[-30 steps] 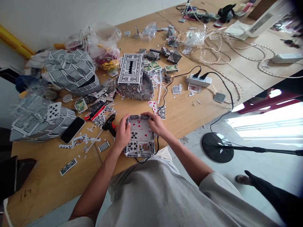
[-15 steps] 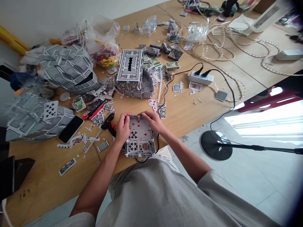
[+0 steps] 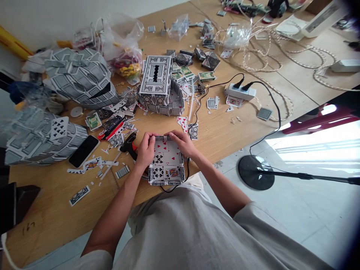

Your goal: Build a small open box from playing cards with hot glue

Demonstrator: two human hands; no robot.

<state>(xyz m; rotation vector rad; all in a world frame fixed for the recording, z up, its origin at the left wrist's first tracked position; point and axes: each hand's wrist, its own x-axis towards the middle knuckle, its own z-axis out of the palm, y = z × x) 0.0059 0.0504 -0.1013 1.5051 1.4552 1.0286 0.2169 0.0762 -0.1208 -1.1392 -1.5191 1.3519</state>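
A shallow open tray made of playing cards is at the table's near edge, its inside showing hearts, clubs and a king. My left hand grips its far left corner, thumb on the rim. On the far right corner my right hand is closed, fingers curled over the edge. Left of the tray lies a black and orange glue gun. Beyond the hands stands a card-built box with a slotted lid, set on an open card-built base.
Two large card-built structures stand at the left, near a phone. Cut cards and scraps litter the table. A power strip with black cables sits at the right, and a black stand base is on the floor.
Both hands keep their hold on the card tray, which has hardly moved. The whole view has shifted slightly.
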